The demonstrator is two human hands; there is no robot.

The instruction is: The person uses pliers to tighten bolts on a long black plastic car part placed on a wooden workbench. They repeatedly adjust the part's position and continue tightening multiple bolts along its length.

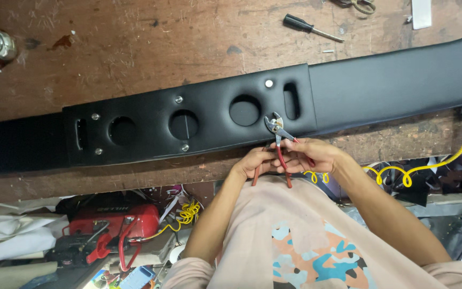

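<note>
Both hands, left hand (pixel 253 161) and right hand (pixel 308 156), closed around red-handled pliers (pixel 277 140) at the black panel's (pixel 199 120) near edge.

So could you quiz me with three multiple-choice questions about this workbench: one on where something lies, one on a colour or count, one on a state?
1. Where does the black-handled screwdriver lie?
A. On the bench beyond the black padded panel
B. On the person's lap
C. Inside a round hole

2. What colour are the handles of the pliers?
A. Blue
B. Red
C. Green

3. How are the pliers held?
A. Lying loose on the bench
B. By the left hand and right hand together, jaws at the panel's near edge
C. By one hand, high above the panel

Answers: 1 A, it lies at the far side of the wooden bench. 2 B, red grips show between the hands. 3 B, both hands wrap the handles.
</note>
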